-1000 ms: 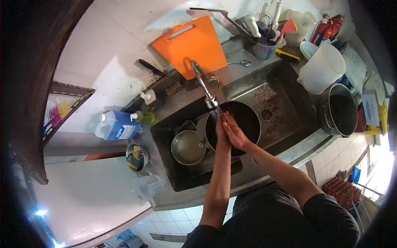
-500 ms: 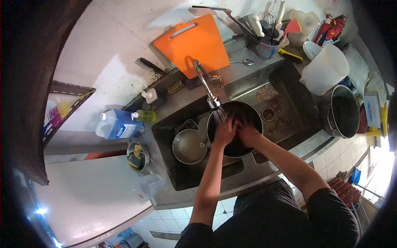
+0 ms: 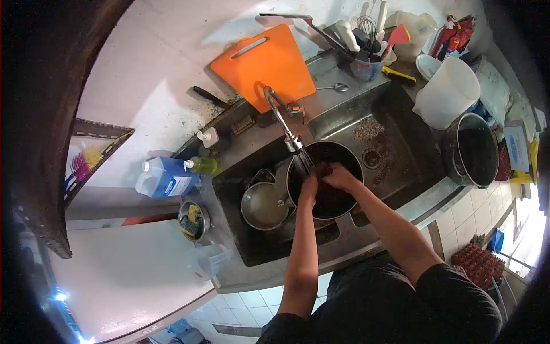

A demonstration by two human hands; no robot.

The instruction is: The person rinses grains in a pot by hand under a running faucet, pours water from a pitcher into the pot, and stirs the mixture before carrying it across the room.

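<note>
Both my hands are inside a large dark round pot (image 3: 354,198) that stands across the sink divider. Water runs from the tap (image 3: 293,142) into its left side. My left hand (image 3: 309,187) is under the stream, fingers hidden by water and shadow. Just to its right, my right hand (image 3: 340,177) has its fingers curled together low in the pot. Whatever they hold, if anything, is lost in the dark. The pot's contents look dark and cannot be made out. Left of it, a metal pan (image 3: 264,205) of cloudy liquid sits in the left basin.
Brown bits (image 3: 369,129) lie around the right basin's drain. An orange cutting board (image 3: 264,66) leans behind the tap. Soap bottles (image 3: 201,165) and a sponge bowl (image 3: 192,221) stand at left. A white bucket (image 3: 448,94) and a tall pot (image 3: 471,150) stand at right.
My left hand has shifted down and slightly left in the pot, and my right hand has drawn up and its fingers have curled. The water still runs.
</note>
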